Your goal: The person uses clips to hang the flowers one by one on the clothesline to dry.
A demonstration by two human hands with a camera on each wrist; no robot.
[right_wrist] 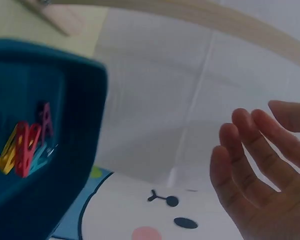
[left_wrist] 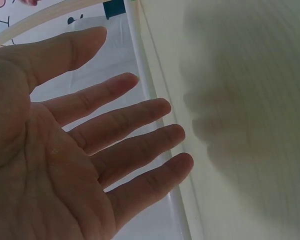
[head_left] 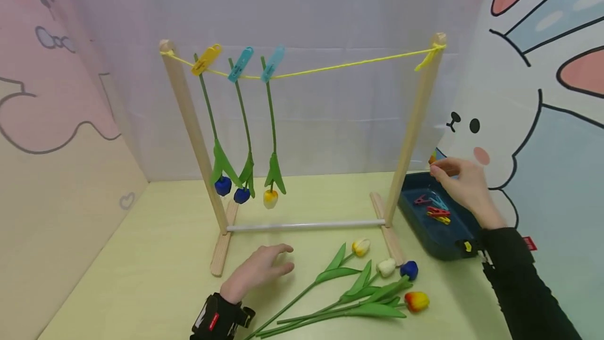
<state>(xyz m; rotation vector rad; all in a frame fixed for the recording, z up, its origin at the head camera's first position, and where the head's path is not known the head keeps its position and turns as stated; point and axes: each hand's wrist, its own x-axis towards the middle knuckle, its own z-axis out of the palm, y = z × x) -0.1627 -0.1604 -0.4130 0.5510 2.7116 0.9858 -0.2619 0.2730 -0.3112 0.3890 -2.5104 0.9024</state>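
Note:
My left hand (head_left: 258, 272) is held over the table with its fingers extended, left of the loose artificial tulips (head_left: 340, 306). Its palm and spread fingers hold nothing in the left wrist view. My right hand (head_left: 464, 185) is raised above the dark blue tray (head_left: 427, 240). The right wrist view shows its fingers slightly bent, with nothing between them. Inside the tray lie several small clothespins (right_wrist: 25, 147), red, yellow, blue and pinkish. Three tulips (head_left: 270, 198) hang upside down from a yellow string (head_left: 340, 67), clipped by one yellow clothespin (head_left: 206, 60) and two blue clothespins (head_left: 241, 64).
A wooden frame has a left post (head_left: 193, 130), a right post (head_left: 415, 130) and a white bar (head_left: 306, 225) low between them. The posts stand on wooden feet (head_left: 222, 251). Behind hangs a pale curtain (head_left: 330, 130); cartoon-printed panels flank the table.

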